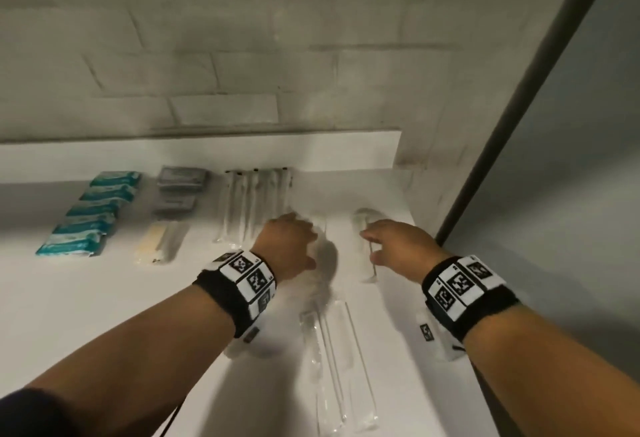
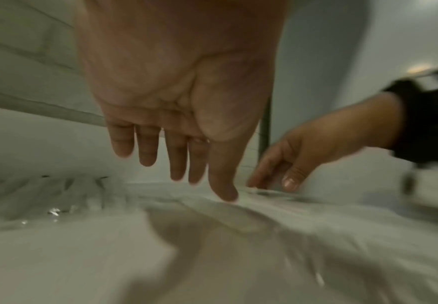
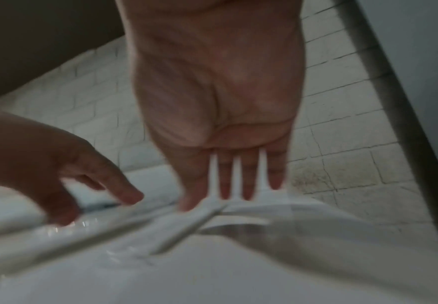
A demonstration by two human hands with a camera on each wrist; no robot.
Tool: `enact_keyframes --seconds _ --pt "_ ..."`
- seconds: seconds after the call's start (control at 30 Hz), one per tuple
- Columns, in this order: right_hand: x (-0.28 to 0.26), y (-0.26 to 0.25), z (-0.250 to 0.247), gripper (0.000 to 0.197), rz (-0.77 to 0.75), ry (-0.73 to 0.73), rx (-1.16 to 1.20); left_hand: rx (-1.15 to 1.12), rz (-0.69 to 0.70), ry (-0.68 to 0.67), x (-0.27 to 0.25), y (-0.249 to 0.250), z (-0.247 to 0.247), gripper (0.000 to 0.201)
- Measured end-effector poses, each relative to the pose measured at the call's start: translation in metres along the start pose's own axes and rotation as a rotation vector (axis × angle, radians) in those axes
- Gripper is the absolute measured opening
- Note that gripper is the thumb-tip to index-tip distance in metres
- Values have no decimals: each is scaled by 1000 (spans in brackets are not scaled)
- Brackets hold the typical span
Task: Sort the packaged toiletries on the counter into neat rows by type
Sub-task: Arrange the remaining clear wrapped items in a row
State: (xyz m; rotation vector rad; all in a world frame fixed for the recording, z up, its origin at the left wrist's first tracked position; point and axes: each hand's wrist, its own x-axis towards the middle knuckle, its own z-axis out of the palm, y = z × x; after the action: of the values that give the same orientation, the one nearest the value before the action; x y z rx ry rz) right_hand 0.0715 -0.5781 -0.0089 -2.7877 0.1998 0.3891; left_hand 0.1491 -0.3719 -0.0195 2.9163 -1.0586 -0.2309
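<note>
- The left hand [image 1: 289, 240] reaches forward palm-down over the white worktop [image 1: 104, 298], forearm coming in from 7 o'clock; in the left wrist view its fingers [image 2: 177, 162] hang straight and slightly spread, the thumb tip touching a clear crinkled wrapper [image 2: 251, 207].
- The right hand [image 1: 398, 246] reaches in from 5 o'clock, palm-down as well; in the right wrist view its fingers [image 3: 249, 181] are straight and a little apart, tips down on a clear-wrapped white item [image 3: 202, 216]. Blur hides whether it pinches anything.
- Both wrists carry black bands with square printed markers [image 1: 242, 284].
- At 6 o'clock from the hands lie long clear-wrapped packets [image 1: 339, 367], side by side.
- At 11 o'clock of the left hand stands a row of wrapped toothbrush-like packets [image 1: 252, 204].
- Further toward 9 o'clock: grey flat packets [image 1: 180, 190], a cream packet [image 1: 152, 242], then a column of teal packets [image 1: 90, 214].
- A tiled wall [image 1: 242, 55] rises behind the worktop.
</note>
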Motion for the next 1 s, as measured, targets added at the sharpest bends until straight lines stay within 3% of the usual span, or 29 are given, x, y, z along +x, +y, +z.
enact_keyframes --seconds 0.07,0.17,0.33,0.57,0.7,0.8,0.87,1.0 --pt "0 -2 -1 64 -80 -116 15 53 79 -30 -1 1 8 53" --pt "13 -10 -5 69 -117 -156 -85 15 26 -39 8 -1 8 50" --pt "44 -30 -13 67 -159 -179 -235 32 -28 -72 27 -10 7 57" --pt "65 -37 -20 55 -76 -147 -242 169 -126 52 34 18 -2 54" --pt "65 -33 -19 52 -49 -134 -153 16 -275 19 39 33 -2 35" --pt "63 -29 -17 60 -3 -154 -121 -199 -387 -50 41 35 -3 36" --pt "60 -26 -17 66 8 -162 -115 -240 -396 -82 41 39 -3 40" --pt "53 -20 -17 70 17 -194 -109 -277 -350 -9 37 44 -7 45"
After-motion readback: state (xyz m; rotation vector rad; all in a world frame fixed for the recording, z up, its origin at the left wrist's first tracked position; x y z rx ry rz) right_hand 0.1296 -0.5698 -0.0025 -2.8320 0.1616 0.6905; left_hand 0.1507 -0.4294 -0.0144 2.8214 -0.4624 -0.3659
